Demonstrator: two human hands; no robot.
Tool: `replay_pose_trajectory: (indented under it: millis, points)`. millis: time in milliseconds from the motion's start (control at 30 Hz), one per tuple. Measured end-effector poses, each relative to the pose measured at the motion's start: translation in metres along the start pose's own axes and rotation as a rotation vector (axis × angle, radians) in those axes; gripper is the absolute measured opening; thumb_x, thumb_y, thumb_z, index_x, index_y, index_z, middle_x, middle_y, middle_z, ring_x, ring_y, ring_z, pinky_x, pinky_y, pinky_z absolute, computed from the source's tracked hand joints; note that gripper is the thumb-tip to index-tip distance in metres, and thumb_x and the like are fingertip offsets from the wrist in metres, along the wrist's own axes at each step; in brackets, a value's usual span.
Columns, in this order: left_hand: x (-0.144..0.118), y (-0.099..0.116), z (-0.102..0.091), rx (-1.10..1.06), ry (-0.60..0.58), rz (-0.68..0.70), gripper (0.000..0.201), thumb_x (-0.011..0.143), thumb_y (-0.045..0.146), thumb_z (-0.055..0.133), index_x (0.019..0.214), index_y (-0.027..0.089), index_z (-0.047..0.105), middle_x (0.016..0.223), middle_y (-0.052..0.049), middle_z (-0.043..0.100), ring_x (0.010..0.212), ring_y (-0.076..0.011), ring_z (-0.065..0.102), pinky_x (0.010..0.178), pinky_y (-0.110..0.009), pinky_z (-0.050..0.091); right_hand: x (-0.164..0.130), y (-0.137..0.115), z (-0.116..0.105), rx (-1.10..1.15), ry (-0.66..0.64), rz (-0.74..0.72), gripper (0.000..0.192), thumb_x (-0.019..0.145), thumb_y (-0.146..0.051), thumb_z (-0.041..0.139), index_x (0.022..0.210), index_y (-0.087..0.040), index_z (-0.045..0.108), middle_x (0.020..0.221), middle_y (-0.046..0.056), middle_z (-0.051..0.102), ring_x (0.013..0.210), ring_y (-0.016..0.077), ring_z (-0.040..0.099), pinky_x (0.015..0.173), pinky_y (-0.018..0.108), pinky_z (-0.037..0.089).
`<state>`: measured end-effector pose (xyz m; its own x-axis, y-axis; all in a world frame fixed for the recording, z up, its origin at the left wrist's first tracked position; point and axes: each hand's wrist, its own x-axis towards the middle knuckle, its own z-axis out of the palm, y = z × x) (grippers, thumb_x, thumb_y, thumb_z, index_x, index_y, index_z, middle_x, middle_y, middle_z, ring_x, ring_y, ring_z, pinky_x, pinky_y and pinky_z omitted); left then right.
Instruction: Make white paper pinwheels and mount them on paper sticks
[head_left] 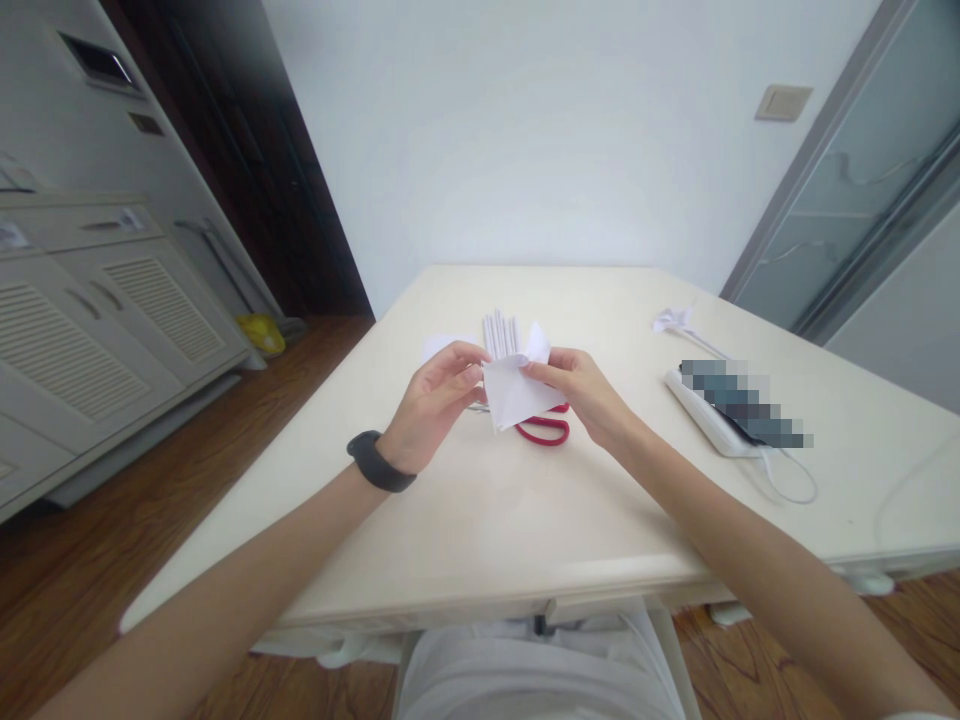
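And here we are over the pale counter, both of our hands up in the middle of it! Our right hand has the white paper pinched, thumb pressed on the front face, the other fingers tucked behind. Our left hand, black band round the wrist, has its fingertips closed on the paper's left side. So the paper hangs between the two hands, creased, one flap standing up near the right thumb, roughly midway between the counter's left and right edges.

Look just beyond it, toward the far edge: a row of slim white rods, lying side by side, near ends hidden behind the paper. To their left we spot a white sheet, partly covered by the left hand. And underneath, on the near-edge side, there are the scissors, red handles showing to the right, much of the rest hidden!

Over toward the right edge, near the far right corner, we have a folded white piece with a thin stem. Nearer to us on that same side sits a white block, a blurred-out dark thing on top, and a white cable looping beside it.
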<state>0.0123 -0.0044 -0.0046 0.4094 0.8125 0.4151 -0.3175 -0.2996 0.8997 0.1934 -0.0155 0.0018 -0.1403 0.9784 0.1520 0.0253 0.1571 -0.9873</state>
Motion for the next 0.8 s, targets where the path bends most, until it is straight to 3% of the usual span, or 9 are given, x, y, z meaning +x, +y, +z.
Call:
replay_pose_trajectory:
  millis: [300,533,800]
  points:
    - [-0.0032,0.0035,0.0075,0.274,0.035,0.147,0.011,0.078,0.031,0.059,0.082,0.02,0.061,0.083,-0.003,0.053,0.078,-0.0154,0.05,0.063,-0.024,0.042,-0.0012,-0.0007,0.0014,-0.005,-0.036,-0.005,0.022,0.075,-0.034,0.058,0.084,-0.014,0.062,0.087,0.008,0.065,0.077,0.0186,0.06,0.065,0.026,0.044]
    - [-0.0034,0.0036,0.0062,0.354,-0.017,0.263,0.012,0.083,0.027,0.053,0.081,0.019,0.062,0.084,-0.004,0.05,0.081,-0.0161,0.049,0.067,-0.025,0.041,-0.0015,-0.0012,0.0036,-0.014,-0.023,-0.001,0.018,0.072,-0.032,0.058,0.076,-0.014,0.059,0.077,0.004,0.064,0.075,0.0185,0.06,0.064,0.026,0.044]
    - [-0.0016,-0.0024,-0.0009,0.334,-0.072,0.241,0.014,0.085,0.025,0.047,0.077,0.018,0.056,0.083,-0.005,0.048,0.081,-0.0177,0.046,0.071,-0.029,0.038,-0.0001,0.0025,0.0037,-0.039,-0.03,-0.009,0.02,0.073,-0.032,0.057,0.08,-0.014,0.061,0.079,0.004,0.062,0.076,0.0184,0.06,0.064,0.025,0.042]
